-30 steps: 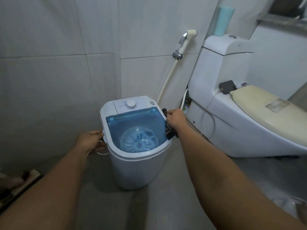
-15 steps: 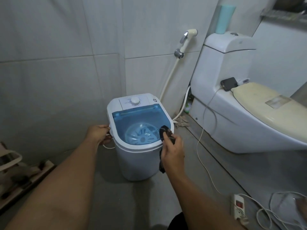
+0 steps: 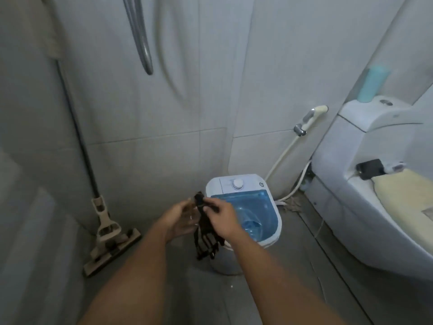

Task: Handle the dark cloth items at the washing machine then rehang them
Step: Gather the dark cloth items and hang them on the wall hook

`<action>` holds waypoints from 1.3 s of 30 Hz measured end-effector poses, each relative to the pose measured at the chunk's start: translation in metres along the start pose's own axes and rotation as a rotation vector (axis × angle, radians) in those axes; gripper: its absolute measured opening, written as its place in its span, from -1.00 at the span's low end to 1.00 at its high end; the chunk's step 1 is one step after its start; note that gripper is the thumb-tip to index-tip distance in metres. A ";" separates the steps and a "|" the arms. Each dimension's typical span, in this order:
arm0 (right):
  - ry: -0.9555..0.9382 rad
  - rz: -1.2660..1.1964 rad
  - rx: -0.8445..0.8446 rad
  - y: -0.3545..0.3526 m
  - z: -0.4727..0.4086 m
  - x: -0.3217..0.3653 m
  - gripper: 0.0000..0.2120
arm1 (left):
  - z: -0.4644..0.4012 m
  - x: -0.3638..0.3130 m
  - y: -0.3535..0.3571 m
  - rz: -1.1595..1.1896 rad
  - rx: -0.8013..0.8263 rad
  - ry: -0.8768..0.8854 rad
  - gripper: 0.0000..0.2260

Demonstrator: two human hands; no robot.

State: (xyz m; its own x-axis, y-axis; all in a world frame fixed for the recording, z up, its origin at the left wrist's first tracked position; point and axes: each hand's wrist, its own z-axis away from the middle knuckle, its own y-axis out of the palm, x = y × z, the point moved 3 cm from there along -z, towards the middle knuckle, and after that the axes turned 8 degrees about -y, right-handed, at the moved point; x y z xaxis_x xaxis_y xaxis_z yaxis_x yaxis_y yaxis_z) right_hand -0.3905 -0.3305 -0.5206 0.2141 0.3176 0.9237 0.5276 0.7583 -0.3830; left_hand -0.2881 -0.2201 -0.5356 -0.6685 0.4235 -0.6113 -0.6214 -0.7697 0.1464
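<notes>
right hand [image 3: 221,216] pinches dark cloth [image 3: 206,233] | left hand [image 3: 180,219] cupped loosely beside | risk: dangling straps slip to wet floor [image 3: 178,289]

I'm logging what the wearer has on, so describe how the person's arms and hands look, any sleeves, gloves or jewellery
Both forearms are bare up to the frame edge, with no sleeves in view. The left hand and right hand wear no gloves. No watch, bracelet or ring can be made out, though the picture is blurred.
</notes>
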 end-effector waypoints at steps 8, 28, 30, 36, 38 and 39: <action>0.086 -0.225 0.200 -0.035 -0.036 0.234 -0.58 | 0.201 -0.144 -0.035 0.049 0.009 0.138 -0.88; -0.302 -0.004 0.549 -0.038 -0.096 0.634 -0.68 | 0.518 -0.392 -0.148 -0.220 -0.475 0.563 -0.73; -0.350 -0.022 0.563 -0.037 -0.106 0.656 -0.69 | 0.530 -0.409 -0.158 -0.282 -0.508 0.568 -0.68; -0.579 0.141 0.597 -0.011 -0.126 0.704 -0.48 | 0.556 -0.445 -0.181 -0.279 -0.669 0.671 -0.73; -0.629 0.206 0.574 0.001 -0.137 0.707 -0.53 | 0.558 -0.451 -0.189 -0.299 -0.710 0.677 -0.79; -0.631 0.196 0.565 0.007 -0.144 0.707 -0.60 | 0.558 -0.454 -0.194 -0.324 -0.738 0.676 -0.77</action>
State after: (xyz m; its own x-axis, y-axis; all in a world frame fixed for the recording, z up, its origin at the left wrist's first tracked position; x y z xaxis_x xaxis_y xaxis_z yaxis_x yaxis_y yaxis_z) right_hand -0.1166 -0.1828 0.1300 -0.3260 0.6014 0.7294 0.0062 0.7729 -0.6345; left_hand -0.0918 0.0037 0.1470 -0.0068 0.4813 -0.8765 -0.1745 -0.8637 -0.4729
